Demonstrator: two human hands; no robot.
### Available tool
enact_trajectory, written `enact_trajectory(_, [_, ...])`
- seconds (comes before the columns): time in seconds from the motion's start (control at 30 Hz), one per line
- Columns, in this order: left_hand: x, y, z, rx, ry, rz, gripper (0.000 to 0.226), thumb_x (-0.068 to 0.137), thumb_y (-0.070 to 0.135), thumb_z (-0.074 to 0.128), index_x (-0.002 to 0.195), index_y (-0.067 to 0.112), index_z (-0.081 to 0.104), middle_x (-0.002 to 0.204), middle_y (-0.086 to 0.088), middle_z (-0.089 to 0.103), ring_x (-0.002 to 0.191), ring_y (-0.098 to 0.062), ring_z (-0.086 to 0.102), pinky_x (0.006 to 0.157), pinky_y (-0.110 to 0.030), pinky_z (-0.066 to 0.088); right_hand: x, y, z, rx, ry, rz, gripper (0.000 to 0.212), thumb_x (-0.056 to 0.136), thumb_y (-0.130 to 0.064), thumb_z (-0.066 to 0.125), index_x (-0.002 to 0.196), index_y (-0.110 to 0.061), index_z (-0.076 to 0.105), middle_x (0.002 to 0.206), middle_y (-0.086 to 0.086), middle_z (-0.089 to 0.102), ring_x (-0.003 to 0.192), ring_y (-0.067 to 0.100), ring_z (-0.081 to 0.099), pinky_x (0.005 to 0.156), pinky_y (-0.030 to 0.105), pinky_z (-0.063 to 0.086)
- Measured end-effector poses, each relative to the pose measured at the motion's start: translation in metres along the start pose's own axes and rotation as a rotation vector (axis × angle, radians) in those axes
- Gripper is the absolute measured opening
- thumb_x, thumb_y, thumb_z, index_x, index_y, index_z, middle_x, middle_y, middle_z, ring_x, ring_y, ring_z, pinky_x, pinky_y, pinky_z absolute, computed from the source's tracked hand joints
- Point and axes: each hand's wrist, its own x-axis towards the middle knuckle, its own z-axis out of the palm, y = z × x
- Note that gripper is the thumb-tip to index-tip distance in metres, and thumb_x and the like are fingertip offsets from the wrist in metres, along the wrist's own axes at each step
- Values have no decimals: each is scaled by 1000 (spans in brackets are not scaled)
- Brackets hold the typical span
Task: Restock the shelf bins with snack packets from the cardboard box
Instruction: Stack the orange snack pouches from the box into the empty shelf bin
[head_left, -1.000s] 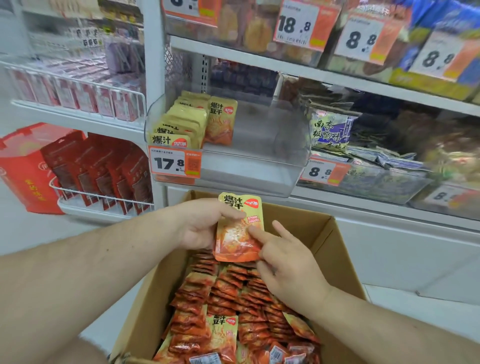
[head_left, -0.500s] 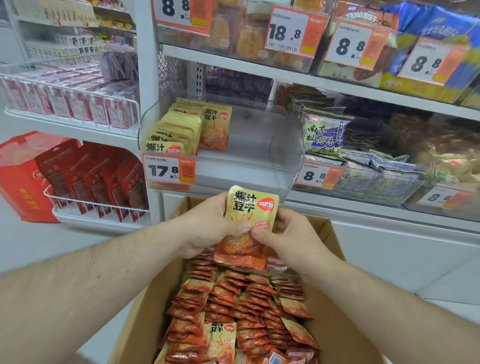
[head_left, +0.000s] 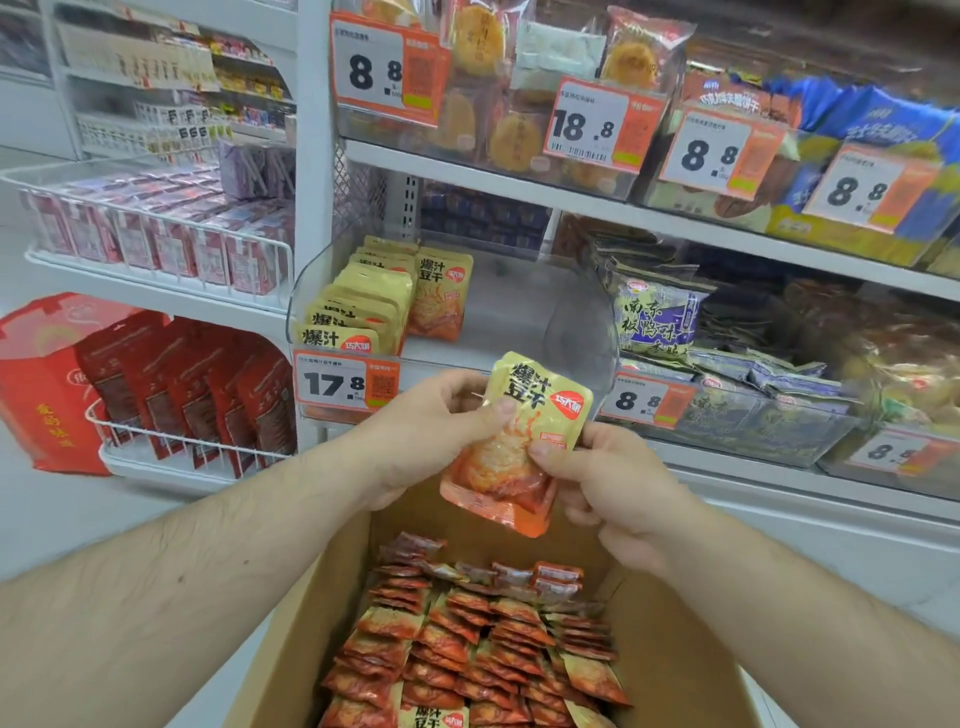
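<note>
Now both forearms raised over cardboard box (head_left: 291, 649), left hand (head_left: 431, 431) and right hand (head_left: 618, 483) grip clamped on snack packet (head_left: 519, 441).

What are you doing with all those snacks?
A person is filling a shop shelf. Both hands, the left hand and the right hand, hold one yellow and orange snack packet above the cardboard box full of the same packets. The clear bin behind holds a few matching packets at its left side.
</note>
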Motion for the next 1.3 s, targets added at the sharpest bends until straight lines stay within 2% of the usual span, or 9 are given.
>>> enact_trajectory(0.1, [16,1,-24,439,360,318,20,92,35,66,109,28,60,103,14,58,98,-10,57,88,-24,44,28,-33,-8,-36,97,-63,3,95,-7,60,94,-10,61,51,-6,53,41,6,28,39,19,19])
enact_trajectory(0.17, [27,-6,-40,741,525,482,26,85,38,64,107,24,66,103,10,54,104,-17,49,92,-29,35,55,-53,-9,-70,179,-118,6,94,-7,63,91,-10,59,54,-2,46,44,9,26,41,22,19])
enact_trajectory(0.27, [42,-17,-55,1066,601,461,41,74,43,62,111,27,71,131,-6,55,126,-30,37,105,-47,24,103,-74,0,-153,272,-169,9,90,-7,68,88,-13,61,64,1,54,38,8,34,36,18,22])
enact_trajectory(0.37, [50,-24,-56,1250,506,335,39,84,52,65,120,41,65,160,-6,25,147,-32,8,118,-53,-3,162,-81,12,-237,300,-172,17,85,-7,74,100,-10,66,82,4,66,51,9,52,36,13,36])
enact_trajectory(0.43, [54,-31,-55,1236,474,274,32,89,55,60,118,44,64,165,-2,8,150,-28,-10,116,-53,-16,202,-78,18,-302,315,-170,27,78,-8,79,103,-9,68,98,7,71,75,18,67,59,25,56])
enact_trajectory(0.5, [58,-41,-54,1183,493,302,20,91,47,62,109,39,67,165,-2,12,150,-28,-10,115,-51,-19,235,-73,24,-334,325,-150,32,74,-8,82,103,-10,68,102,10,71,89,26,69,75,39,59])
enact_trajectory(0.7, [70,-59,-57,1090,616,455,15,73,29,83,79,31,69,147,-10,47,144,-34,18,113,-45,-13,284,-63,51,-344,316,-143,30,78,-12,79,105,-6,68,101,12,70,89,29,69,80,44,60])
enact_trajectory(1.0, [69,-60,-57,1039,615,489,18,69,28,86,77,31,71,140,-7,54,141,-32,23,114,-49,-4,301,-63,81,-635,403,-197,23,86,-18,65,106,-6,66,105,10,70,99,28,68,88,40,57])
enact_trajectory(1.3, [68,-59,-56,1036,611,474,15,71,28,84,79,31,71,140,-6,53,143,-31,20,114,-46,-13,301,-63,84,-676,330,-162,20,86,-16,56,100,-7,66,94,12,71,87,31,71,76,46,61])
